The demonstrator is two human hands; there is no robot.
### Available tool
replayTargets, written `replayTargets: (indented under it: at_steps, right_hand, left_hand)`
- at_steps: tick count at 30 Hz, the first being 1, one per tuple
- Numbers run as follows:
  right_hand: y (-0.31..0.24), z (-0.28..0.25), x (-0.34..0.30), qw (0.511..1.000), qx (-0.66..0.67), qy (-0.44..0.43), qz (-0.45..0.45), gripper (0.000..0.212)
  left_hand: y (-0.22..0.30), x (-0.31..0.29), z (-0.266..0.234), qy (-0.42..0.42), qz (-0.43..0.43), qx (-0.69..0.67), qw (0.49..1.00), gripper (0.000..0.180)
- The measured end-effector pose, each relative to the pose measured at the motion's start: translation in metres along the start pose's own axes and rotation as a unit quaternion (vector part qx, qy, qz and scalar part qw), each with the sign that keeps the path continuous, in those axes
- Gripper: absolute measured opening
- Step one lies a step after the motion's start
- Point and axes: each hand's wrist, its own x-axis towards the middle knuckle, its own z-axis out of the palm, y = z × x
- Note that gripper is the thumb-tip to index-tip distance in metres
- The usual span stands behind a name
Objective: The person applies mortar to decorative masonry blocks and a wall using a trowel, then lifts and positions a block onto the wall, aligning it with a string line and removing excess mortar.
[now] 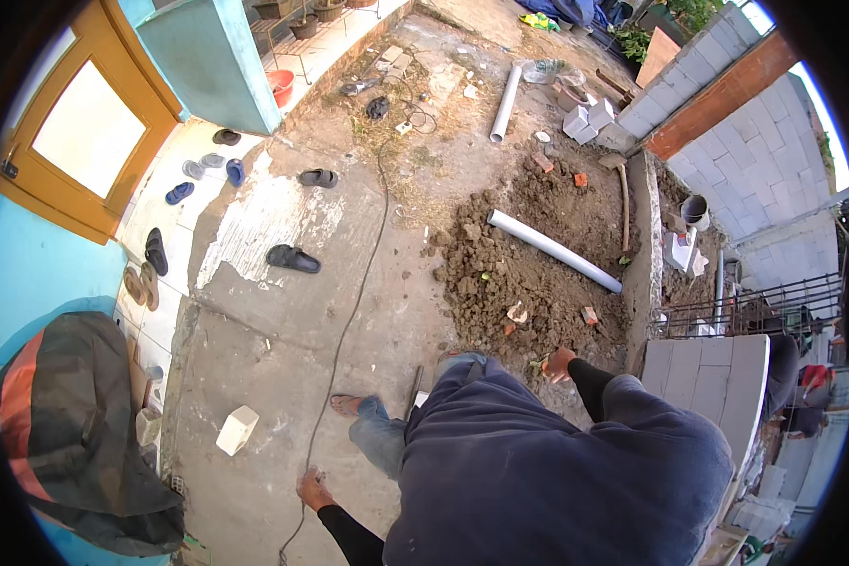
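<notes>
My left hand [314, 489] hangs low beside a thin dark cable [358, 294] that runs along the concrete. Its fingers look curled, but their tips are hidden, and I cannot tell whether it touches the cable. At the edge of the dug soil [538, 311] is my right hand [558, 365], fingers drawn together. Something small and reddish shows at its fingertips; its kind is too small to make out. A grey-white pipe [554, 250] lies slanting across the soil beyond that hand.
A pale block [238, 430] sits on the concrete at left, with scattered sandals [293, 258] farther off. Another pipe [506, 102] lies at the back. A low wall [642, 255] borders the soil, a wooden-handled tool [624, 208] beside it. A dark cover [75, 424] stands at left.
</notes>
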Motion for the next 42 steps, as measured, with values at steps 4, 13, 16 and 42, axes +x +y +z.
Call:
replayTargets:
  at_steps: [4,13,16,42]
  right_hand:
    - [-0.145,-0.024,-0.013,0.985,-0.164,0.046,-0.042,0.023]
    - [-0.239,-0.105,-0.017,0.883,0.343,0.281,0.155,0.036]
    - [-0.282,-0.125,0.002,0.846,0.443,0.238,0.18,0.032]
    - [-0.553,-0.027,-0.184,0.708,0.653,0.061,0.261,0.082]
  left_hand:
    - [0.044,0.031,-0.015,-0.041,0.002,0.076,0.996,0.061]
    - [0.093,0.045,-0.125,-0.147,-0.098,0.257,0.95,0.029]
    - [0.128,0.052,-0.155,-0.125,-0.046,0.303,0.944,0.038]
    - [0.281,0.309,-0.139,-0.089,0.149,0.619,0.766,0.062]
